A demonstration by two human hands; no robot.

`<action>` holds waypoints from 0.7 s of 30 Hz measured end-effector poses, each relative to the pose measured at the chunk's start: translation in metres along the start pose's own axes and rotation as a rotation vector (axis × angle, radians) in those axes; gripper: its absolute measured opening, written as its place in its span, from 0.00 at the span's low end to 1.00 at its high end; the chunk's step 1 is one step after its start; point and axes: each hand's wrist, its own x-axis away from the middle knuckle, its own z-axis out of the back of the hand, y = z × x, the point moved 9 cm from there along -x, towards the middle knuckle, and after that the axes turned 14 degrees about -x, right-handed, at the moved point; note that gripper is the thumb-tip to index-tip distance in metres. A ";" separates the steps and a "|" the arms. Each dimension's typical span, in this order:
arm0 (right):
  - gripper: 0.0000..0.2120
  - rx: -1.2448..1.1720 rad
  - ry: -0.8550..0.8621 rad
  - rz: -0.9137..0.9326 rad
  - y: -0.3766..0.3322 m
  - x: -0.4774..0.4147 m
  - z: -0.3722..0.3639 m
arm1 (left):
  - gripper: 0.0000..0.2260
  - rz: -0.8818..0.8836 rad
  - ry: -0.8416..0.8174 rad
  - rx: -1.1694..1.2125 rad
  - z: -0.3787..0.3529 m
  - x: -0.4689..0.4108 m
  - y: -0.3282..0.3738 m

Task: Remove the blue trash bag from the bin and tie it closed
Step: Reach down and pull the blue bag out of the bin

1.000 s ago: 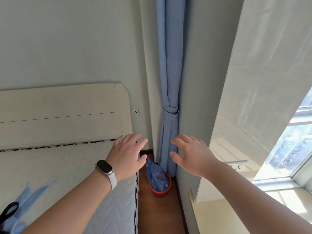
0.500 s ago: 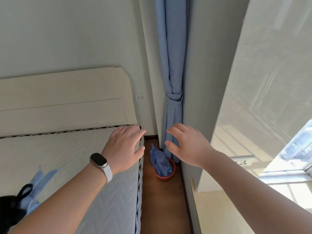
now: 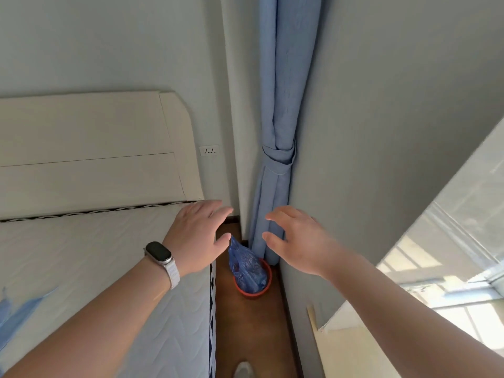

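Blue trash bag sits in the red bin on the floor by the curtain, long axis upright, tip tilted left. Your left hand and right hand hover above, fingers spread, empty.

Blue trash bag: thin crinkled plastic, glossy. Bin holding it: smooth red-orange plastic. Floor beneath bin: polished brown wood. Curtain behind bin: matt blue cloth. Mattress left of bin: quilted white fabric. Headboard: smooth cream wood-look panels.
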 end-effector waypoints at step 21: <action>0.24 0.182 -0.148 -0.040 0.035 -0.223 -0.035 | 0.24 0.011 -0.032 0.078 -0.089 -0.157 -0.139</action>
